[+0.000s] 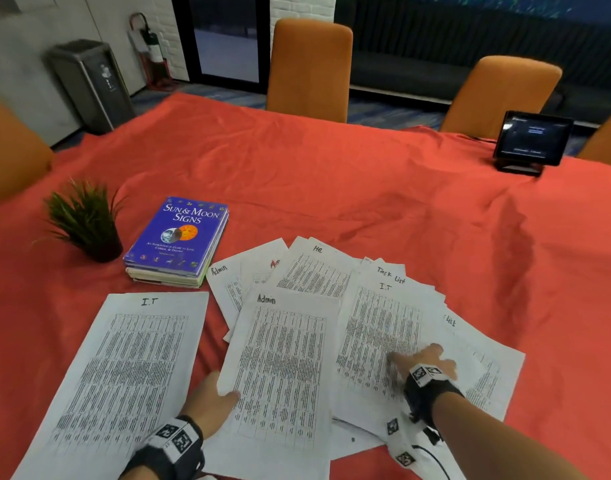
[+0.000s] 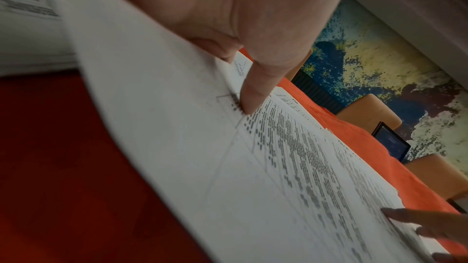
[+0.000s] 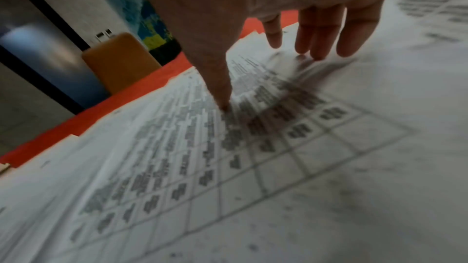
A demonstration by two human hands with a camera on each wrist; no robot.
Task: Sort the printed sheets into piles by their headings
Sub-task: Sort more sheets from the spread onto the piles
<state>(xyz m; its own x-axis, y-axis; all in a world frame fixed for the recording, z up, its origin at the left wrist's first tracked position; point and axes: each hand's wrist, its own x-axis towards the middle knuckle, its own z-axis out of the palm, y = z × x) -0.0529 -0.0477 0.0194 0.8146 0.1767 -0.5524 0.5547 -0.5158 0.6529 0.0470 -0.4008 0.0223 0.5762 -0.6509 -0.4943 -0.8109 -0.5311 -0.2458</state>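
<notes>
Printed sheets lie fanned on the red tablecloth. One sheet headed "I.T" lies alone at the near left. My left hand pinches the left edge of a sheet headed "Admin", thumb on top and fingers underneath, lifting that edge. My right hand rests with straight spread fingers on another "I.T" sheet. Behind them lie more sheets headed "Admin", "HR" and "Task List".
A stack of books topped by a blue one and a small potted plant stand at the left. A tablet on a stand sits at the far right. Orange chairs ring the table.
</notes>
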